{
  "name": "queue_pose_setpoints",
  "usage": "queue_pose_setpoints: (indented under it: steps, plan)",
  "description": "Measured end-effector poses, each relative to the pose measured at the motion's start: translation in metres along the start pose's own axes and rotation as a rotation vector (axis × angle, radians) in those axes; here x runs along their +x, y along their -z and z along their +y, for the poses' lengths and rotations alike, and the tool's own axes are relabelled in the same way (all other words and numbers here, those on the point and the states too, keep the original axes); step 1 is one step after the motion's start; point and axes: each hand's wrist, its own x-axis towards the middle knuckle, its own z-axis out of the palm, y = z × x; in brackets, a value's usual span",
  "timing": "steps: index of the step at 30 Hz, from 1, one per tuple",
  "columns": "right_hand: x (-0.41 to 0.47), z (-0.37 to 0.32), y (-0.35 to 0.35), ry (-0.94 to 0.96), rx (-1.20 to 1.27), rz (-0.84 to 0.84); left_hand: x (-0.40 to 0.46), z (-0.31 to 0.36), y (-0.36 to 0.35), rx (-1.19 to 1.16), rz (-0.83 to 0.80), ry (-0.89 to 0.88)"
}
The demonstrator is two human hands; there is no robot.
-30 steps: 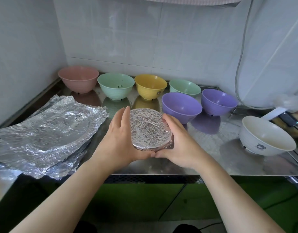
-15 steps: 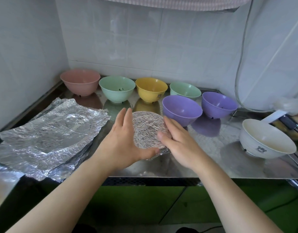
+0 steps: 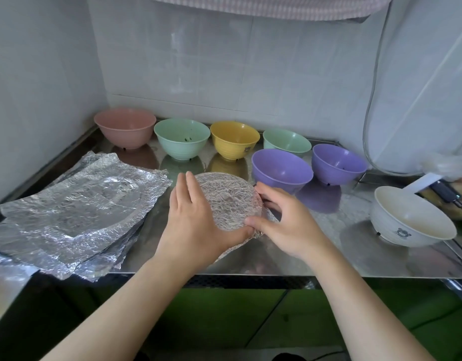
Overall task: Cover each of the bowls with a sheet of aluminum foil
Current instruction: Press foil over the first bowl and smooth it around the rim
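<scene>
at the centre of the frame, nearest us, we hold the foil-covered bowl (image 3: 228, 201) on the steel counter (image 3: 328, 259). our left hand (image 3: 196, 225) cups its left side with fingers straight along the foil and thumb under the near edge. our right hand (image 3: 284, 222) curls round the right rim, pressing the foil down. we judge this bowl nearly finished, and it is the only one covered.

at the left of the frame lies the stack of foil sheets (image 3: 76, 214), crinkled and flat, ready for the rest. at the right stands a white bowl (image 3: 412, 217), seemingly empty. further back sit two purple bowls (image 3: 282, 170), then a row along the wall: pink bowl (image 3: 125, 127), green bowl (image 3: 181, 138) with dark specks inside, yellow bowl (image 3: 235, 139) and another green one. seven bowls are left uncovered.
</scene>
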Motion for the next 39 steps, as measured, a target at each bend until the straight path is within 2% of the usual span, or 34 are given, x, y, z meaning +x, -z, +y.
queue_pose_setpoints:
  steps: [9, 14, 17, 19, 21, 24, 29, 33, 35, 39]
  plan:
    - [-0.009, 0.007, -0.006, 0.015, 0.148, -0.036, 0.004, -0.014, -0.001, 0.025, 0.012, -0.033]
    - [-0.012, 0.001, 0.0, -0.005, 0.15, -0.075, 0.013, -0.025, 0.007, 0.02, -0.056, -0.092]
    - [-0.004, -0.007, 0.003, -0.062, 0.237, 0.0, 0.018, -0.029, 0.015, 0.025, -0.148, -0.09]
    - [0.007, -0.011, -0.003, -0.051, 0.149, 0.085, 0.016, -0.022, 0.018, 0.073, -0.16, -0.055]
    - [0.016, -0.015, -0.017, -0.06, 0.094, 0.115, 0.012, -0.009, 0.017, 0.096, -0.145, -0.004]
    - [0.023, -0.019, -0.04, -0.111, 0.178, 0.154, 0.009, 0.003, 0.007, 0.078, -0.091, 0.038]
    - [0.022, -0.013, -0.061, -0.139, 0.292, 0.188, 0.007, -0.002, -0.007, 0.079, 0.032, -0.003]
    - [0.016, -0.008, -0.066, -0.154, 0.362, 0.213, 0.009, -0.01, -0.009, 0.059, 0.044, -0.047]
    - [0.01, -0.009, -0.061, -0.126, 0.373, 0.195, 0.012, -0.015, -0.004, 0.049, 0.018, -0.089]
    - [-0.001, 0.007, -0.033, -0.032, 0.342, 0.125, 0.018, -0.03, 0.014, -0.038, -0.132, -0.113]
